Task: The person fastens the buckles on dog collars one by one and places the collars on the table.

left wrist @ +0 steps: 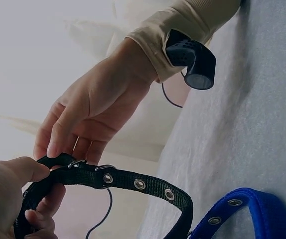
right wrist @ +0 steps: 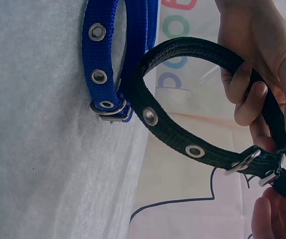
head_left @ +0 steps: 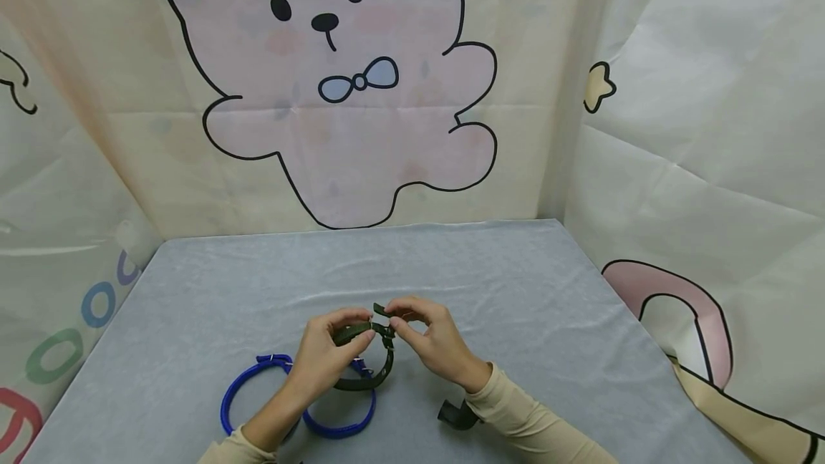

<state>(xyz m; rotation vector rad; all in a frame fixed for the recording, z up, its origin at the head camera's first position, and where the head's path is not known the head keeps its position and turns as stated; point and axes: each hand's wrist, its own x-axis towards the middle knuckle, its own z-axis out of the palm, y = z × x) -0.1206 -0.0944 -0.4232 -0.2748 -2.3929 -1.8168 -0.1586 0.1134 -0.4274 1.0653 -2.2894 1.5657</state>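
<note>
Left hand fingers pinch dark green collar strap, lifted above bench near front edge. Right hand fingers pinch strap end at buckle. Blue collar flat, front-left. Bare bench behind and right.

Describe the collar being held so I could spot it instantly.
On the grey table under the bear drawing, both hands meet near the front edge. Between them is the dark green collar, raised. Unlike the blue collar lying flat beside it, it is pinched at its buckle.
</note>
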